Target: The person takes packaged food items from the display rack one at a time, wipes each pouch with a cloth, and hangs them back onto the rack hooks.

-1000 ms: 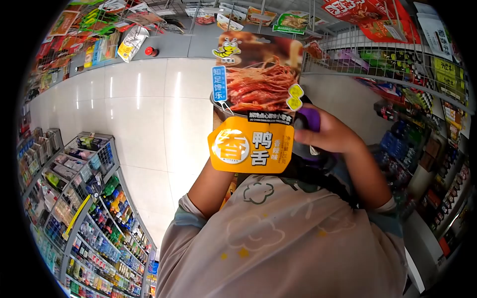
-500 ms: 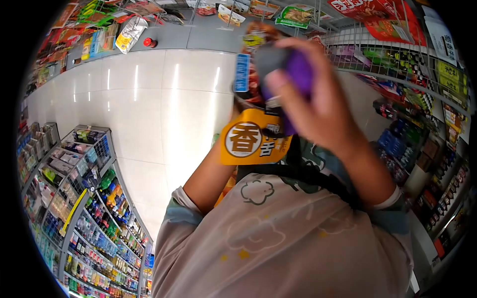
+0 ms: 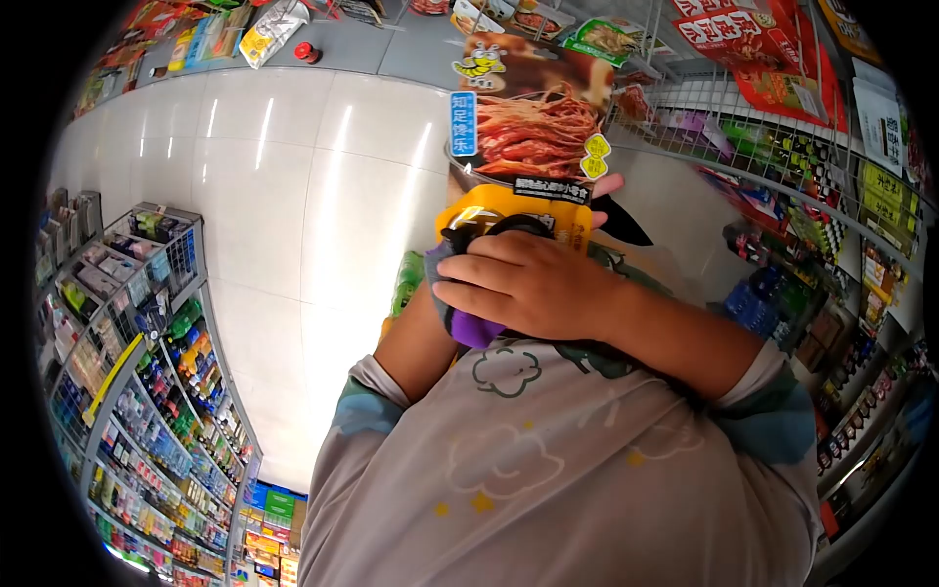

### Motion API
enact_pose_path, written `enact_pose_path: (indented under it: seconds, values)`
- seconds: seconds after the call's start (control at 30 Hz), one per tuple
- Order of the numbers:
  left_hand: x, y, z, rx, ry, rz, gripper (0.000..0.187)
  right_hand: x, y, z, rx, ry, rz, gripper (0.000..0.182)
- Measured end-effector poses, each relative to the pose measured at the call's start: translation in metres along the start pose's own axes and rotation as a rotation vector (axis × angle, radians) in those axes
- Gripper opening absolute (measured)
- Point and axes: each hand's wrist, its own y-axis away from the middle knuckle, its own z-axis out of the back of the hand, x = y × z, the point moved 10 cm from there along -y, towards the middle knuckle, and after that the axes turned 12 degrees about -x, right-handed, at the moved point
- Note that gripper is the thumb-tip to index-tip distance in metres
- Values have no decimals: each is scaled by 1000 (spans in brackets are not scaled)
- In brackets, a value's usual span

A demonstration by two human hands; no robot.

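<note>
A large snack packet (image 3: 533, 137) with a picture of red strips and a yellow lower part is held upright in front of my body. My left hand (image 3: 607, 186) is behind it, mostly hidden, its fingertips showing past the packet's right edge. Across the yellow part lies my right hand (image 3: 533, 279), its fingers closed on a purple and grey cloth (image 3: 474, 328) that touches the packet's lower left. A green packet (image 3: 407, 282) shows in part beside my left forearm.
Wire racks with red packets (image 3: 729, 44) stand at the upper right. Shelves of bottles and boxes (image 3: 147, 421) run down the left. A red-capped item (image 3: 306, 52) and a white packet (image 3: 272, 34) are on the grey shelf base beyond the tiled floor (image 3: 264, 196).
My right hand has moved down and left with the cloth, from the packet's upper right to its yellow part. The packet's picture is now uncovered, and my left fingertips have come into view.
</note>
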Motion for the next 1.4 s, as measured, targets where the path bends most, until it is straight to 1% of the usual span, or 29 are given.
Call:
enact_pose_path:
  seconds: [0.07, 0.1, 0.13, 0.17, 0.23, 0.27, 0.3, 0.33, 0.37, 0.43, 0.47, 0.53, 0.57, 0.63, 0.7, 0.73, 0.8, 0.83, 0.87, 0.9, 0.93, 1.03, 1.1, 1.13, 1.2, 1.23, 1.27, 1.33, 1.4]
  values:
    - [-2, 2, -8, 50, -58, 3, 73, 2, 5, 11, -12, 21, 70, 31]
    - [-1, 3, -15, 95, -112, 13, 69, 3, 12, 11, 34, 55, 110, 30]
    - [-6, 1, -11, 89, -157, 0, 69, 3, 18, 12, 81, 89, 152, 29]
    - [-5, 1, -17, 92, -163, -5, 69, 1, 21, 18, 79, 89, 160, 29]
    - [8, -1, -20, 0, -207, 13, 71, 1, 28, 31, 38, 120, 224, 33]
    - [7, -2, -25, -240, -410, -302, 71, -1, 32, 38, 31, 111, 227, 33]
    - [6, 2, -24, -355, -490, -404, 71, -7, 32, 50, -23, 124, 205, 38]
    - [3, 5, -22, -414, -505, -460, 72, -13, 33, 62, -76, 139, 179, 44]
    - [2, 8, -21, -424, -493, -486, 72, -20, 33, 71, -85, 132, 177, 44]
    - [0, 8, -19, -439, -466, -524, 73, -47, 28, 110, -262, 207, 49, 52]
    - [1, 8, -18, -441, -461, -537, 74, -57, 29, 127, -306, 184, -33, 68]
    - [3, 4, -14, -467, -445, -565, 75, -77, 30, 152, -355, 220, -50, 72]
    - [8, 0, -13, -475, -428, -564, 75, -86, 29, 168, -391, 263, -65, 75]
    - [22, -18, -22, -414, -402, -496, 76, -100, 26, 195, -428, 194, -124, 73]
    - [52, -42, -59, -153, -483, -301, 74, -105, 22, 217, -442, 234, -125, 70]
    - [39, -40, -33, -475, -442, -377, 74, -112, 23, 226, -446, 240, -130, 70]
    - [51, -56, -49, -409, -393, -273, 70, -122, 23, 230, -335, 272, -123, 67]
    - [62, -65, -56, -322, -363, -208, 68, -121, 23, 235, -340, 278, -128, 67]
    - [73, -73, -63, -239, -338, -141, 65, -121, 20, 234, -330, 227, -146, 66]
    - [76, -77, -61, -226, -326, -105, 66, -119, 16, 233, -321, 176, -163, 66]
    - [78, -81, -59, -215, -314, -70, 66, -107, 12, 232, -315, 135, -173, 59]
    - [76, -80, -50, -210, -330, -71, 71, -79, 3, 210, -276, 60, -166, 63]
    - [70, -73, -46, -226, -363, -126, 74, -54, 1, 188, -311, 96, -101, 51]
    - [69, -70, -43, -234, -370, -154, 75, -39, 1, 173, -288, 103, -84, 40]
    - [63, -58, -43, -243, -407, -232, 78, -3, 10, 127, -271, 104, 28, 28]
    - [56, -51, -43, -246, -422, -278, 80, 13, 14, 110, -243, 135, 90, 25]
    - [48, -45, -43, -257, -436, -333, 81, 15, 19, 100, -242, 141, 93, 25]
    - [30, -33, -36, -296, -445, -450, 84, 27, 27, 76, -143, 114, 189, 25]
    - [13, -23, -28, -351, -447, -562, 87, 11, 21, 93, -182, 204, 160, 28]
